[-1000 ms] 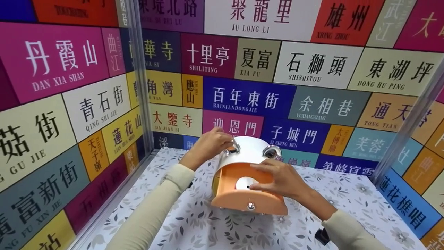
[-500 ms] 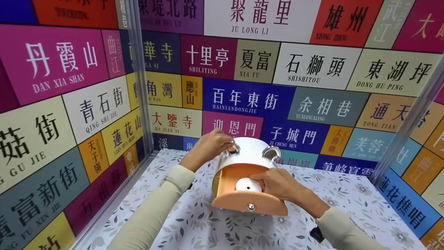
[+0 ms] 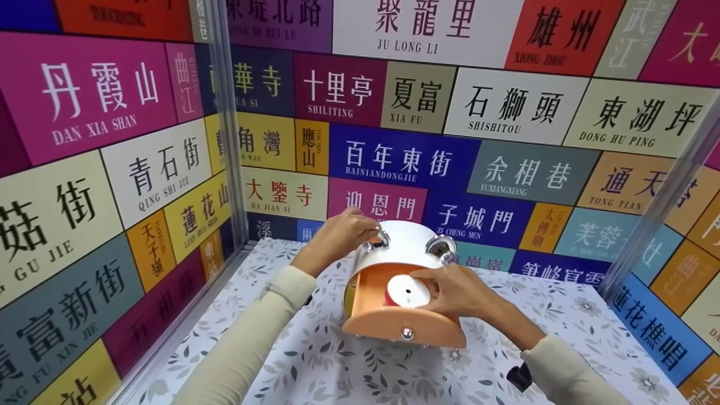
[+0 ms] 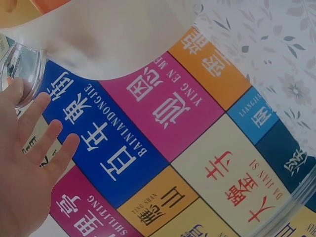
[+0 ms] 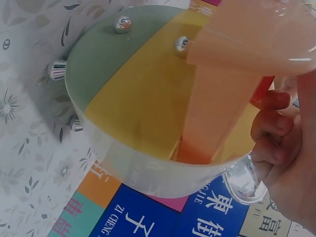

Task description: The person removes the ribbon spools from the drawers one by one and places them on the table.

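Note:
A small rounded drawer box with a white shell (image 3: 402, 239) stands on the table, its orange drawer (image 3: 405, 326) pulled out toward me. At the box's left silver ring (image 3: 380, 239), my left hand (image 3: 350, 229) pinches the ring; in the left wrist view that hand's other fingers (image 4: 64, 148) are spread out. My right hand (image 3: 458, 289) grips a spool-like round thing (image 3: 408, 291) in the drawer, with a white face, a small dark hole and a red side. It is tilted up. From the right wrist, its red side (image 5: 264, 89) shows between drawer and fingers.
The box's second silver ring (image 3: 441, 246) is beside my right hand. Silver ball knobs (image 5: 122, 24) stick out from the box's green and yellow end. Under it spreads a floral tablecloth (image 3: 315, 360). Walls of coloured signs (image 3: 405, 157) close in the back and sides.
My right hand has reached into the drawer, taken hold of the round thing and raised it at a tilt, so its red side shows. My left hand keeps its place on the ring.

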The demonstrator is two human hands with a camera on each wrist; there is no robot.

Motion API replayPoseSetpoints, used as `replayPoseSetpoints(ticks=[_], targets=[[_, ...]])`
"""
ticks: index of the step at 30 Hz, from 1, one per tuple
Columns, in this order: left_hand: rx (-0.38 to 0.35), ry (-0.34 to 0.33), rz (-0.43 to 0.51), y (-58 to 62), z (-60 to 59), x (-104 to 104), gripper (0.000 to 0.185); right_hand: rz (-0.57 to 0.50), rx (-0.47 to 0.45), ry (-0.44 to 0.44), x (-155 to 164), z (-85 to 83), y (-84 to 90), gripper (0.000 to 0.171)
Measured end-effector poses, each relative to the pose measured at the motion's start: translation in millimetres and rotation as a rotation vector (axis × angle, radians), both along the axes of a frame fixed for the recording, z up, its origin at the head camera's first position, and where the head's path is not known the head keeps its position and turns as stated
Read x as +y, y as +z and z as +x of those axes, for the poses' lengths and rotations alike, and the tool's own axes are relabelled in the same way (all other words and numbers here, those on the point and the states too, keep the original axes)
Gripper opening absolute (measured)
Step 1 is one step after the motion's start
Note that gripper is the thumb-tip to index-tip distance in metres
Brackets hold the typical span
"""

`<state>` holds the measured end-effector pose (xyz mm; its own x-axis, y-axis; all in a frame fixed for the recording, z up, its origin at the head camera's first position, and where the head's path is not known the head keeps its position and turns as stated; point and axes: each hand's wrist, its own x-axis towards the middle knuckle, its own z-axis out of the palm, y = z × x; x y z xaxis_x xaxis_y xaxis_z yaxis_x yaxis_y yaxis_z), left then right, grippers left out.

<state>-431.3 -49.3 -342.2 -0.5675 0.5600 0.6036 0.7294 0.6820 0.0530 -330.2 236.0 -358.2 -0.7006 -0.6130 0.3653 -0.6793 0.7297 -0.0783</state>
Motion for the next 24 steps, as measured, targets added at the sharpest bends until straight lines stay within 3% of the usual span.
replayPoseSetpoints(ticks=[10,17,24], targets=[[-0.008,0.016,-0.009,-0.1,0.0,1,0.021,-0.066,-0.028,-0.007,10,7.0,18.7,0.074],[0.006,-0.022,0.012,1.1,-0.7,1,0.021,-0.077,-0.054,-0.065,18,9.9,25.5,0.085],[-0.010,0.000,-0.002,-1.4,-1.5,0,0.023,-0.080,-0.031,-0.095,30,10.2,34.8,0.080]])
